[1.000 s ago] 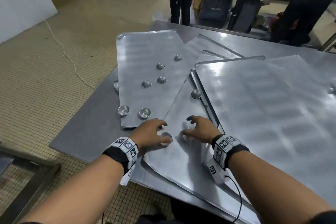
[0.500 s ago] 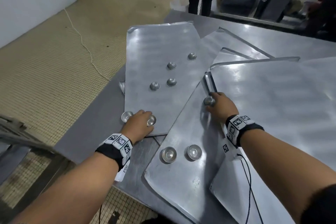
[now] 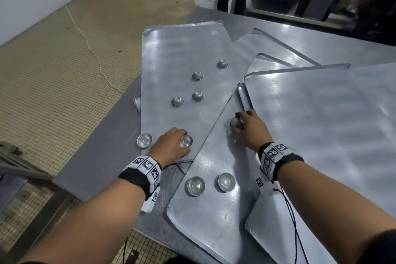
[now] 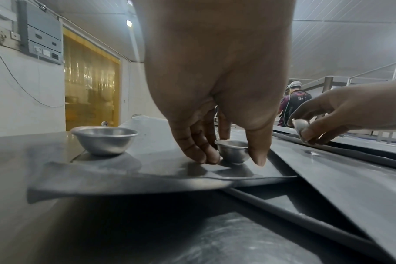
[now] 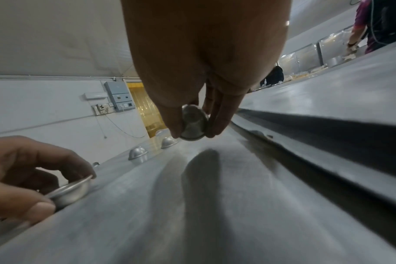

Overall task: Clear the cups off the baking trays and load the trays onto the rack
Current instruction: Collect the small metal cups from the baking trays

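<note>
Cups: the left hand pinches one upright cup, the right hand a tilted cup; overlapping trays cover the steel desk, tiled floor at 9 o'clock.

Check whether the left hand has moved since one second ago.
Yes. The left hand went from the near tray to the left tray, and now grips an upright cup.
</note>
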